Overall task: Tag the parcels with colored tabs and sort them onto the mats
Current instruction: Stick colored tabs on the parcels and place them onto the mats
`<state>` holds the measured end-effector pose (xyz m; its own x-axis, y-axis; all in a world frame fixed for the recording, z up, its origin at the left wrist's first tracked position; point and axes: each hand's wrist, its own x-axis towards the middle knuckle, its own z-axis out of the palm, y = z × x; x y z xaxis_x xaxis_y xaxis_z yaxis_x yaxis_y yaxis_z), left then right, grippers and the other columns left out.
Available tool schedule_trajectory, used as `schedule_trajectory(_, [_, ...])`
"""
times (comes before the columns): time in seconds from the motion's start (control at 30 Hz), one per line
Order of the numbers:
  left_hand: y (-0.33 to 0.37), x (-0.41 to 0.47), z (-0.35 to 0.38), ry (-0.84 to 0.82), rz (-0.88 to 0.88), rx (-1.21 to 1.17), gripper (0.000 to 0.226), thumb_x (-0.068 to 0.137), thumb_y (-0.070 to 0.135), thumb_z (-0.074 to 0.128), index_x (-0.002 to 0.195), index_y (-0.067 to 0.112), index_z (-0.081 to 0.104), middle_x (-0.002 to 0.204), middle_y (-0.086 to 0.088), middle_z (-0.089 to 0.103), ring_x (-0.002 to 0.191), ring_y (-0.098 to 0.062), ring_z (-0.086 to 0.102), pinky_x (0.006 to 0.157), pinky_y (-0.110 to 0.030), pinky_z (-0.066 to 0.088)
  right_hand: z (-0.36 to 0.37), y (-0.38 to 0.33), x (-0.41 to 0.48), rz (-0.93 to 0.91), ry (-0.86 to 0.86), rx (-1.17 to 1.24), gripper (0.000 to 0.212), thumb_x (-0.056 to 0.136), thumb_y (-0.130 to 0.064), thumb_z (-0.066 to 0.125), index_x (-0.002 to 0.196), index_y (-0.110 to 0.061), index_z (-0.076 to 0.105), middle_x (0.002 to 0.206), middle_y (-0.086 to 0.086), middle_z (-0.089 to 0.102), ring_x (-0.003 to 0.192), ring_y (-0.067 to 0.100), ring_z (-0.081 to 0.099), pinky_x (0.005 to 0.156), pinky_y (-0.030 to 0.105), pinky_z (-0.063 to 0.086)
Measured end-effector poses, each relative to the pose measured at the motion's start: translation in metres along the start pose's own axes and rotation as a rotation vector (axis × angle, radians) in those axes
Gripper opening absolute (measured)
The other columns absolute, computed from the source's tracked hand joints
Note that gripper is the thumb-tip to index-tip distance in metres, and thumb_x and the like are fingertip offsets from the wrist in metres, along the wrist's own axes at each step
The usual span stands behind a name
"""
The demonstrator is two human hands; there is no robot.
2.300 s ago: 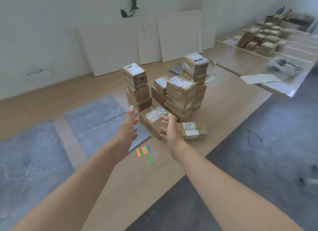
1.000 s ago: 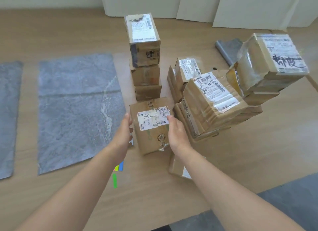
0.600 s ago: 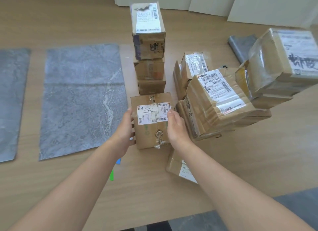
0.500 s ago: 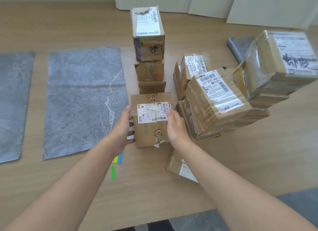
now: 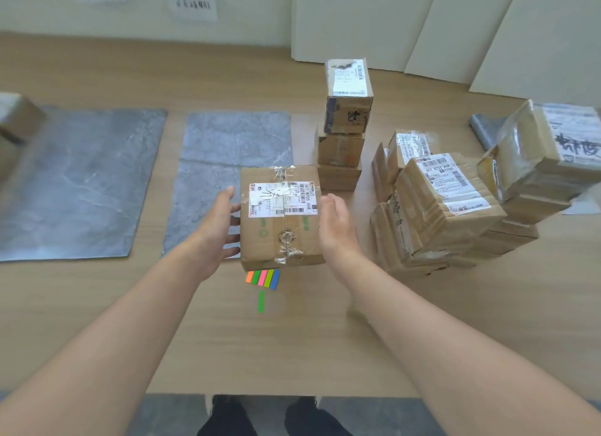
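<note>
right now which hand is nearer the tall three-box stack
Right. The right hand is just in front of the stack; the left hand is across the parcel, over the grey mat.

The left hand [image 5: 217,229] and right hand [image 5: 336,232] flank a taped parcel [image 5: 281,227], fingers straight against its sides, just beyond the colored tabs [image 5: 262,278].

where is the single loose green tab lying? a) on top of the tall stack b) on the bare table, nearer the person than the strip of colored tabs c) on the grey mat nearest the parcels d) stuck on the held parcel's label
b: the loose green tab lies on the wooden table, just on the person's side of the strip of colored tabs, clear of the grey mat and the parcel.
</note>
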<state>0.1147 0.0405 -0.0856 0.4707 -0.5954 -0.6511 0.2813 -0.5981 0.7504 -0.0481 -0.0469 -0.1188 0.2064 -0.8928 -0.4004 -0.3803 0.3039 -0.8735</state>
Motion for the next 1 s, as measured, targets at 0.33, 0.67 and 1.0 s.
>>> schedule_trajectory(0.33, [-0.039, -0.042, -0.125, -0.022, 0.120, -0.015, 0.049, 0.103, 0.058, 0.032, 0.120, 0.027, 0.066, 0.103, 0.003, 0.066, 0.091, -0.019, 0.064, 0.100, -0.041, 0.051, 0.096, -0.003, -0.083, 0.029, 0.086, 0.120, 0.050, 0.079, -0.051, 0.035, 0.095, -0.012, 0.063, 0.107, 0.010, 0.071, 0.088, 0.022, 0.059, 0.079, 0.038, 0.048])
schedule_trajectory(0.67, [-0.095, -0.065, -0.229, -0.170, 0.111, 0.024, 0.039, 0.104, 0.058, 0.029, 0.105, 0.041, 0.065, 0.119, 0.005, 0.062, 0.112, -0.021, 0.060, 0.108, -0.041, 0.046, 0.183, 0.037, -0.164, 0.094, -0.003, 0.193, 0.029, 0.079, -0.051, 0.038, 0.077, -0.027, 0.053, 0.088, -0.002, 0.057, 0.083, 0.022, 0.048, 0.074, 0.037, 0.037])
schedule_trajectory(1.0, [-0.157, -0.034, -0.236, -0.056, 0.035, -0.092, 0.033, 0.106, 0.050, 0.032, 0.117, 0.037, 0.060, 0.115, 0.009, 0.062, 0.106, -0.017, 0.061, 0.105, -0.039, 0.045, 0.208, 0.084, -0.155, 0.121, -0.115, 0.114, 0.025, 0.088, -0.045, 0.035, 0.074, -0.031, 0.050, 0.083, -0.010, 0.055, 0.080, 0.014, 0.047, 0.071, 0.034, 0.038])
